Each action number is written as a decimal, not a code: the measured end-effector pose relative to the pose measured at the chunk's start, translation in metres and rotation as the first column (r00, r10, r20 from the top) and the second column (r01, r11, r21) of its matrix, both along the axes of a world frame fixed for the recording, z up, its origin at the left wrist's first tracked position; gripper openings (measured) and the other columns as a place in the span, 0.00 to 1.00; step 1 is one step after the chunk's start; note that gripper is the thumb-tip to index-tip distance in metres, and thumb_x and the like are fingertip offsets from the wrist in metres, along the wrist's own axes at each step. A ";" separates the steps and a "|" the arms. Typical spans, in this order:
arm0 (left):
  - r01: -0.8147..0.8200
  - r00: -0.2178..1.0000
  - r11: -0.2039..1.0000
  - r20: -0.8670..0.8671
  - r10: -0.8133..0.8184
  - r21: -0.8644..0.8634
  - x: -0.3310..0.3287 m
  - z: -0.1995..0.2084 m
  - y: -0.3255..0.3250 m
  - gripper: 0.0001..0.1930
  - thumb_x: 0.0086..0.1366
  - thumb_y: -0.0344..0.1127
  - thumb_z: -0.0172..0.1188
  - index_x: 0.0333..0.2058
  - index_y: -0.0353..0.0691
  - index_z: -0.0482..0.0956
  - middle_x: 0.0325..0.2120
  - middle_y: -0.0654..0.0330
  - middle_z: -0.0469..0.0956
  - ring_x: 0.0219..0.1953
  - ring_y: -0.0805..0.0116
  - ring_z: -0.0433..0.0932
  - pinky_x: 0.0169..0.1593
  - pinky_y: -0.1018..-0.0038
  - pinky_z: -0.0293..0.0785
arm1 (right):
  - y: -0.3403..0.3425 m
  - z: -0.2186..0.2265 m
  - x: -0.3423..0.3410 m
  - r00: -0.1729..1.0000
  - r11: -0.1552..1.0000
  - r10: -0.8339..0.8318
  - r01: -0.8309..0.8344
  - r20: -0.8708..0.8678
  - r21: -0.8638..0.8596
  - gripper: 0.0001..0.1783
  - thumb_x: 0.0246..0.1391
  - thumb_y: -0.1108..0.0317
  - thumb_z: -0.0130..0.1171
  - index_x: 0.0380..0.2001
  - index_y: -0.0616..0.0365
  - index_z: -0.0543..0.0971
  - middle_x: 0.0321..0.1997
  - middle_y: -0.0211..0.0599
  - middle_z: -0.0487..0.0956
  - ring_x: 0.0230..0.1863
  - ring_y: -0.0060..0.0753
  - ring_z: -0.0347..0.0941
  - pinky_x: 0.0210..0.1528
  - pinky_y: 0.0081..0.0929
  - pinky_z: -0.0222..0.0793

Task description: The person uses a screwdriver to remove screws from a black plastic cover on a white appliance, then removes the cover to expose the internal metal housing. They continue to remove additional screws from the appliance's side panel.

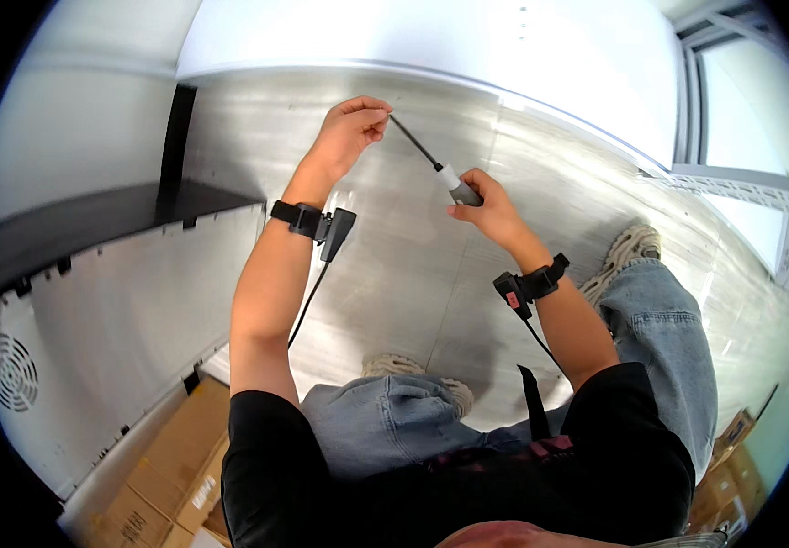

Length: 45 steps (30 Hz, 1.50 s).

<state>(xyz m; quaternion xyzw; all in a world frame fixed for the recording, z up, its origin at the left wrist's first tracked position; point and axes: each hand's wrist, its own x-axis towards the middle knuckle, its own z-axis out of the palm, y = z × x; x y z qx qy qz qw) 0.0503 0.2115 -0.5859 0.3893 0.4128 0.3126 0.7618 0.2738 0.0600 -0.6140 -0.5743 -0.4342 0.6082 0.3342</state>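
My right hand (pixel 490 208) is wrapped round the white and grey handle of a screwdriver (pixel 417 145). Its long dark shaft slants up and left to my left hand (pixel 354 132). There the fingers are curled and pinched together right at the shaft's tip. Whether a small piece sits between those fingertips is too small to tell. Both hands are held above the floor, in front of a white panel's edge.
A large white panel (pixel 431 46) spans the far side. At left stands a light cabinet with a black ledge (pixel 93 224) and a round vent (pixel 10 373). Cardboard boxes (pixel 175 447) lie lower left. A metal frame (pixel 751 183) rises at right. Black cables hang from both wrist straps.
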 end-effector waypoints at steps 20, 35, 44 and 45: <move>0.386 0.651 0.461 -0.590 0.478 0.799 0.222 -0.023 0.057 0.05 0.53 0.33 0.63 0.28 0.41 0.82 0.29 0.62 0.78 0.39 0.64 0.72 0.42 0.70 0.70 | -0.017 -0.030 0.099 0.830 0.853 -0.522 0.505 -0.198 -0.132 0.15 0.45 0.69 0.63 0.35 0.57 0.70 0.22 0.25 0.68 0.23 0.18 0.63 0.26 0.20 0.61; 0.267 0.723 0.535 -0.534 0.439 0.802 0.175 -0.035 0.035 0.10 0.54 0.32 0.63 0.36 0.39 0.80 0.33 0.61 0.77 0.38 0.65 0.74 0.40 0.72 0.71 | -0.021 -0.034 0.063 0.894 0.898 -0.432 0.416 -0.117 -0.140 0.17 0.43 0.70 0.64 0.36 0.60 0.70 0.23 0.27 0.67 0.24 0.21 0.63 0.28 0.23 0.62; -0.324 0.923 0.946 -0.212 0.320 0.020 -0.011 -0.020 -0.047 0.14 0.69 0.31 0.41 0.48 0.33 0.68 0.37 0.52 0.77 0.35 0.63 0.79 0.42 0.73 0.77 | -0.027 -0.028 -0.063 0.998 0.998 -0.037 0.035 -0.050 -0.047 0.20 0.42 0.67 0.63 0.38 0.62 0.71 0.26 0.31 0.69 0.24 0.25 0.66 0.28 0.26 0.64; -0.331 0.935 0.942 -0.155 0.320 -0.050 -0.028 -0.020 -0.057 0.14 0.69 0.31 0.39 0.49 0.32 0.67 0.38 0.50 0.77 0.37 0.62 0.79 0.42 0.72 0.77 | -0.028 -0.028 -0.078 0.998 0.998 -0.006 0.003 -0.055 -0.064 0.20 0.42 0.67 0.63 0.39 0.62 0.71 0.26 0.31 0.69 0.24 0.24 0.66 0.27 0.26 0.64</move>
